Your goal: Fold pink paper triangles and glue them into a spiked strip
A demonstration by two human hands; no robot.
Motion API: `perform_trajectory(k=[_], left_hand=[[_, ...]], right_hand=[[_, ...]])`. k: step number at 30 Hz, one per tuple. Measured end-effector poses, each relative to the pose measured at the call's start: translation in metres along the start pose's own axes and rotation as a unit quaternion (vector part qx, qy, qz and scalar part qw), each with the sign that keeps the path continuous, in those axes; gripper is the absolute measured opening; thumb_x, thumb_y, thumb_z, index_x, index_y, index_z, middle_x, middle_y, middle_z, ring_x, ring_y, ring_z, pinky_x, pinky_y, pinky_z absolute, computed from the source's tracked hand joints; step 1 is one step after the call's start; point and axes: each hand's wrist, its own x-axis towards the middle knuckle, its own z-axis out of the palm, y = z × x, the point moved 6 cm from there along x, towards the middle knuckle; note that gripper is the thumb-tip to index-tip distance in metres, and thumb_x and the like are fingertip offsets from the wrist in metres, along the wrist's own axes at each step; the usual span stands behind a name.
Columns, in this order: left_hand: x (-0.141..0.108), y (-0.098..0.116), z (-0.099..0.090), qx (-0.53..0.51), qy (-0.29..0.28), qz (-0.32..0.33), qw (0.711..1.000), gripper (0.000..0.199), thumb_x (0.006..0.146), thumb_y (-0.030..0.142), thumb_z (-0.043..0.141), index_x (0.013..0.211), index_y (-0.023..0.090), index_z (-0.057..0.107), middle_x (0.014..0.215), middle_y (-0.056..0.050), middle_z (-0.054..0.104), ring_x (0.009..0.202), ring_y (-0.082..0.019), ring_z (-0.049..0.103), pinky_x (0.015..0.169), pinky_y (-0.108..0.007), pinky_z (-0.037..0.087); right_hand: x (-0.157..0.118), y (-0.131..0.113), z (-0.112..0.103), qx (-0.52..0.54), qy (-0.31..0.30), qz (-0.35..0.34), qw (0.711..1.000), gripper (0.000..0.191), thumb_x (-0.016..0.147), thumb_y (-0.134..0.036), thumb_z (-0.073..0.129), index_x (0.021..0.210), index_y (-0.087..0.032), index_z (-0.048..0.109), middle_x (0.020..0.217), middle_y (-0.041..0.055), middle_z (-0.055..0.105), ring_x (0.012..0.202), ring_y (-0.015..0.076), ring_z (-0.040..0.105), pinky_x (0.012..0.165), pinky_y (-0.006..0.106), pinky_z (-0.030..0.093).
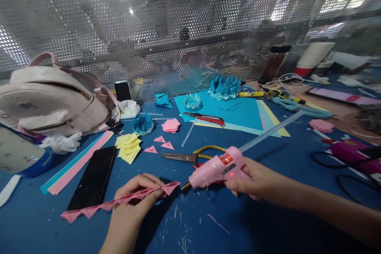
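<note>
Pinched between the thumb and fingers of my left hand is a pink folded-paper strip with a row of triangular points. My right hand is wrapped round the handle of a pink glue gun, a clear glue stick jutting from its back. The gun's nozzle is close to the right end of the strip; whether they touch is hard to tell. Behind the gun lie scissors with yellow handles. Several small pink folded triangles rest on the blue table beyond my left hand.
Blue paper sheets carry a red utility knife and blue paper crowns. Yellow folded pieces, a black phone and paper strips lie left. A pale backpack stands far left; cables lie right.
</note>
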Motion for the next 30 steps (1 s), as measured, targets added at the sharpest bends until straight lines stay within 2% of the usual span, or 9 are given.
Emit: perform_trajectory(k=[3, 7, 10, 14, 17, 21, 26, 28, 30], left_hand=[[0.000, -0.001, 0.000, 0.003, 0.004, -0.004, 1.000, 0.010, 0.071, 0.016, 0.076, 0.064, 0.021, 0.071, 0.070, 0.000, 0.071, 0.066, -0.014, 0.065, 0.063, -0.020, 0.052], [0.000, -0.003, 0.001, 0.010, -0.008, -0.010, 1.000, 0.008, 0.071, 0.017, 0.077, 0.066, 0.021, 0.071, 0.071, -0.001, 0.071, 0.065, -0.015, 0.065, 0.062, -0.022, 0.052], [-0.001, -0.003, -0.001, 0.013, -0.002, -0.007, 1.000, 0.008, 0.071, 0.019, 0.077, 0.066, 0.020, 0.071, 0.071, -0.001, 0.070, 0.066, -0.015, 0.065, 0.062, -0.022, 0.052], [-0.002, -0.002, -0.002, 0.020, 0.015, -0.015, 1.000, 0.009, 0.071, 0.021, 0.077, 0.065, 0.020, 0.070, 0.071, -0.001, 0.070, 0.067, -0.016, 0.064, 0.063, -0.022, 0.051], [-0.002, -0.001, -0.001, 0.034, 0.016, -0.020, 0.999, 0.011, 0.071, 0.023, 0.077, 0.064, 0.020, 0.069, 0.071, -0.001, 0.070, 0.070, -0.016, 0.064, 0.065, -0.023, 0.050], [-0.003, -0.002, 0.004, 0.054, -0.028, -0.033, 0.998, 0.013, 0.072, 0.025, 0.075, 0.063, 0.019, 0.068, 0.070, -0.001, 0.070, 0.071, -0.017, 0.063, 0.068, -0.024, 0.048], [-0.005, -0.002, 0.006, 0.082, -0.047, -0.051, 0.994, 0.014, 0.073, 0.029, 0.074, 0.066, 0.019, 0.066, 0.069, -0.001, 0.069, 0.071, -0.018, 0.064, 0.067, -0.024, 0.047], [-0.006, 0.000, 0.006, 0.093, -0.041, -0.052, 0.993, 0.014, 0.073, 0.030, 0.073, 0.068, 0.020, 0.066, 0.069, 0.000, 0.069, 0.069, -0.017, 0.064, 0.067, -0.025, 0.047], [-0.007, 0.001, 0.005, 0.097, -0.036, -0.051, 0.993, 0.014, 0.074, 0.032, 0.072, 0.070, 0.020, 0.066, 0.070, 0.000, 0.069, 0.069, -0.017, 0.064, 0.067, -0.025, 0.047]], right_hand=[[0.002, -0.005, -0.002, 0.001, 0.017, -0.034, 0.999, 0.060, 0.076, -0.074, 0.059, 0.070, -0.015, 0.058, 0.054, -0.0051, 0.039, 0.044, 0.0048, 0.033, 0.038, 0.017, 0.023], [0.001, -0.003, -0.007, -0.022, 0.056, 0.000, 0.998, 0.061, 0.074, -0.075, 0.060, 0.070, -0.014, 0.059, 0.057, -0.0036, 0.042, 0.044, 0.0044, 0.032, 0.038, 0.017, 0.023], [-0.001, -0.002, -0.004, -0.024, 0.031, 0.019, 0.999, 0.058, 0.073, -0.073, 0.063, 0.075, -0.014, 0.061, 0.064, -0.0006, 0.051, 0.047, 0.0049, 0.037, 0.039, 0.017, 0.027], [0.001, -0.002, 0.003, 0.037, -0.017, -0.004, 0.999, 0.063, 0.069, -0.076, 0.064, 0.073, -0.014, 0.061, 0.058, -0.0026, 0.047, 0.044, 0.0046, 0.036, 0.040, 0.017, 0.027], [0.006, -0.002, -0.003, 0.111, 0.028, -0.037, 0.993, 0.065, 0.067, -0.078, 0.065, 0.067, -0.013, 0.060, 0.054, -0.0041, 0.041, 0.045, 0.0055, 0.035, 0.042, 0.018, 0.028], [0.010, -0.007, -0.021, 0.150, 0.120, -0.082, 0.978, 0.059, 0.074, -0.071, 0.065, 0.070, -0.013, 0.062, 0.053, -0.0064, 0.033, 0.048, 0.0068, 0.032, 0.046, 0.021, 0.032], [-0.003, -0.022, -0.057, -0.057, 0.257, -0.082, 0.961, 0.059, 0.074, -0.074, 0.060, 0.066, -0.015, 0.059, 0.051, -0.0026, 0.043, 0.045, 0.0090, 0.039, 0.043, 0.023, 0.033], [-0.016, -0.026, -0.074, -0.164, 0.301, -0.066, 0.937, 0.055, 0.075, -0.070, 0.060, 0.070, -0.016, 0.062, 0.050, -0.0023, 0.045, 0.043, 0.0105, 0.041, 0.042, 0.024, 0.033], [-0.029, -0.027, -0.090, -0.278, 0.329, -0.058, 0.901, 0.048, 0.080, -0.063, 0.059, 0.078, -0.017, 0.067, 0.057, 0.0021, 0.056, 0.049, 0.0151, 0.050, 0.047, 0.028, 0.039]])
